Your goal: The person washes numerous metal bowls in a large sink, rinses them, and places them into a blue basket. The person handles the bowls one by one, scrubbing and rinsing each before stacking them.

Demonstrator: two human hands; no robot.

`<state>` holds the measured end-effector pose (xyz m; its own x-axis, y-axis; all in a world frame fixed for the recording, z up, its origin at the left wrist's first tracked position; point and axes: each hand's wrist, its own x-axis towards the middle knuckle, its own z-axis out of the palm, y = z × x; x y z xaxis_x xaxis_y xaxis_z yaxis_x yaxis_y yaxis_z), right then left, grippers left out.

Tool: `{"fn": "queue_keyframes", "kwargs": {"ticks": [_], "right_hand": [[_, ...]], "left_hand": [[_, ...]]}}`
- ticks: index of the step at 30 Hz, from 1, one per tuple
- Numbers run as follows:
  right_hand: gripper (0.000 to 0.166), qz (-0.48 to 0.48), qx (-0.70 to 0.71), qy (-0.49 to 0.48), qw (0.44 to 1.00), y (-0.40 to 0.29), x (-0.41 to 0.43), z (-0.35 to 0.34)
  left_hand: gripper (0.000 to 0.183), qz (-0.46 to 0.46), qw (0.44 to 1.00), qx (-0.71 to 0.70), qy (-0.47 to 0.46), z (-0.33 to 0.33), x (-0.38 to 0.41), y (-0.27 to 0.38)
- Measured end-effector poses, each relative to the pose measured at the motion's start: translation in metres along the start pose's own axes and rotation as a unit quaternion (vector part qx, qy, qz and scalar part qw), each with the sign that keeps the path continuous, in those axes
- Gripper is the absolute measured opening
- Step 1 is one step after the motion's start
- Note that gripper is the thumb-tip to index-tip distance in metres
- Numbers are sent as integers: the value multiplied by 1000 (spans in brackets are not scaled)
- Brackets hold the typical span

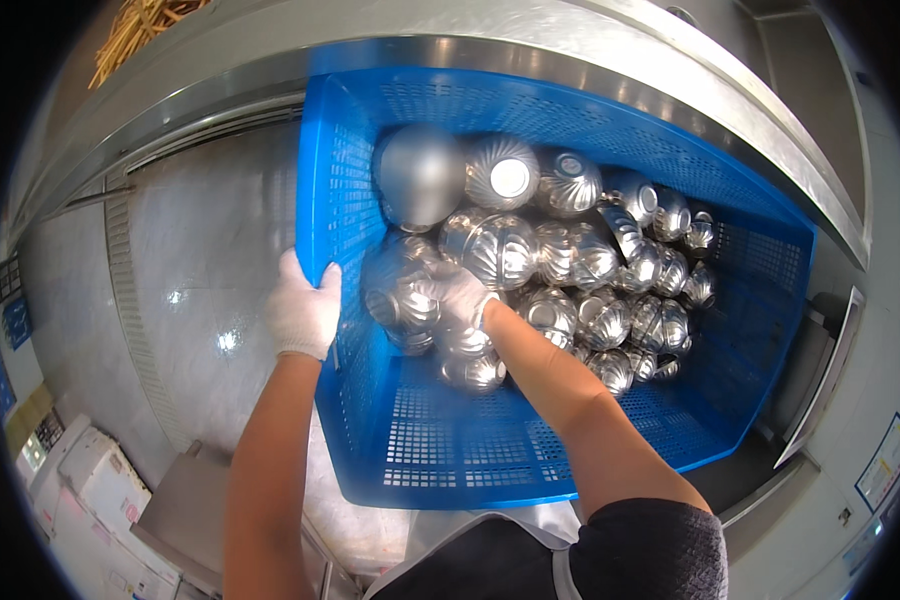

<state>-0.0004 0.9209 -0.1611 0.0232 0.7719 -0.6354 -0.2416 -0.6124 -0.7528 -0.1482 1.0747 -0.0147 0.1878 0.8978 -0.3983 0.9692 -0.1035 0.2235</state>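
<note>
Before me is a large blue perforated plastic basket (450, 495). My left hand (304, 307), in a white glove, grips its left rim with the thumb on the inner side. Inside the basket sit rows of shiny stainless steel bowls (497, 251) with swirled fluting, many of them nested or tipped on their sides. My right hand (457, 292), also gloved, reaches into the left part of the basket. Its fingers are blurred and touch or overlap a fluted bowl (401, 300); whether they hold it I cannot tell. A blurred, rounder metal bowl (422, 176) lies in the far left corner.
A stainless steel counter edge (495, 49) curves along the basket's far side. Yellowish sticks (142, 34) lie at the upper left. Wet-looking grey floor (209, 285) shows to the left, with a white cabinet-like unit (112, 495) at the lower left. A framed notice (886, 463) hangs at right.
</note>
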Motion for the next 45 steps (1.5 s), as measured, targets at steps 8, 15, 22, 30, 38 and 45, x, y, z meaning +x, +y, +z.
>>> {"fn": "queue_keyframes", "kwargs": {"ticks": [8, 15, 22, 30, 38, 45], "right_hand": [[41, -11, -169, 534, 828, 18, -75, -159], [92, 328, -351, 405, 778, 14, -92, -269], [78, 264, -422, 457, 737, 38, -110, -285], [69, -16, -462, 657, 596, -6, -170, -299], [41, 156, -507, 222, 818, 7, -175, -204], [42, 150, -352, 290, 877, -23, -394, -134]], "left_hand": [[47, 1, 1000, -29, 9, 6, -2, -9], [43, 14, 1000, -10, 19, 3, -1, 2], [48, 38, 999, -7, 29, 1, -5, 6], [45, 32, 998, -15, 46, 1, -13, 6], [47, 55, 997, 13, 50, 4, -5, -6], [57, 63, 997, 19, 42, -2, 2, -1]]}}
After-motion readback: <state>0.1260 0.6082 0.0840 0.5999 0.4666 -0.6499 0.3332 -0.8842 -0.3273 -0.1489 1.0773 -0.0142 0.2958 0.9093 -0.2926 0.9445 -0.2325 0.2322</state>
